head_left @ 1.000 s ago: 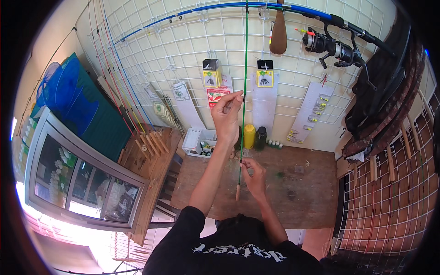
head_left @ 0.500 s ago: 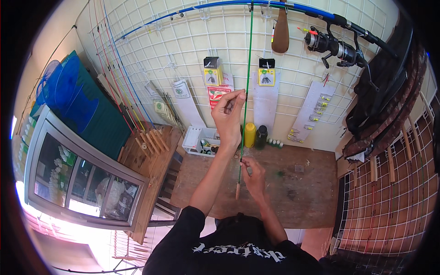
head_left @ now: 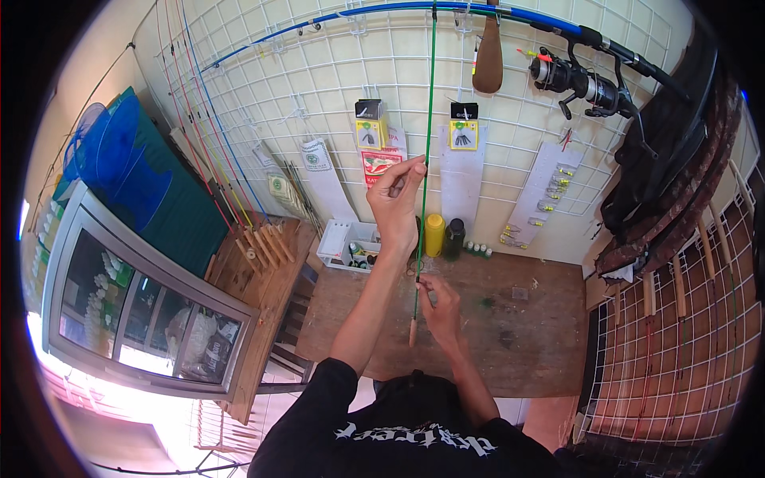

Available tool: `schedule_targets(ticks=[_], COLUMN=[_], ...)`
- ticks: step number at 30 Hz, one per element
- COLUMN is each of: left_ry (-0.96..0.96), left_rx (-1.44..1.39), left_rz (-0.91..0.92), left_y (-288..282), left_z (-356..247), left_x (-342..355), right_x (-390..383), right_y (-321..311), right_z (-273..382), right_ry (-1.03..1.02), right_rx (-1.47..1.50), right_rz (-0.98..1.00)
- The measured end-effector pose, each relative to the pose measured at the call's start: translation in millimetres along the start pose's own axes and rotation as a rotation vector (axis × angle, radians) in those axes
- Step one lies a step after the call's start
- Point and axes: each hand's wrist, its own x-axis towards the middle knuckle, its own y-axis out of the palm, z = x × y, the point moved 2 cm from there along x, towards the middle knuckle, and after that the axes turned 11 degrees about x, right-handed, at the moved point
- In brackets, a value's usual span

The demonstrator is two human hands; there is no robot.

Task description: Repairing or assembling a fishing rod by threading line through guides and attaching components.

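A slim green fishing rod (head_left: 431, 95) stands nearly upright before me, its short wooden handle (head_left: 413, 332) lowest, over the workbench. High on it, my left hand (head_left: 396, 203) is closed, thumb and forefinger pinched together at the rod's left side. Whether a fine line is also between those fingertips is too small to tell. Lower down, just above the handle, my right hand (head_left: 440, 307) pinches the rod at a dark band, its other fingers curled. The rod's top runs up past the picture's upper edge.
Behind the brown workbench (head_left: 510, 342) rises a white wire grid with a blue rod and black reel (head_left: 586, 84). At the bench's back stand a white box (head_left: 339, 243), a yellow bottle (head_left: 433, 235) and a dark bottle (head_left: 453, 239). A glass cabinet (head_left: 143, 311) is at left.
The rod's upper part has tilted very slightly left. Both hands keep almost the same place and the same pinch.
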Motion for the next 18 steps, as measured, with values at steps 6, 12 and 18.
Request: schedule_targets(ticks=[6, 12, 18], left_ry=[0.060, 0.030, 0.053], left_rx=[0.175, 0.199, 0.224], left_rz=[0.039, -0.018, -0.037], left_y=[3.0, 1.5, -0.3], left_z=[-10.0, -7.5, -7.3], left_x=[-1.1, -2.2, -1.6], right_x=[-0.5, -3.8, -2.9], right_y=[-0.3, 4.1, 4.5], right_z=[-0.4, -6.2, -2.8], right_ry=[-0.021, -0.036, -0.049], right_rx=[-0.014, -0.042, -0.017], right_rz=[0.000, -0.009, -0.042])
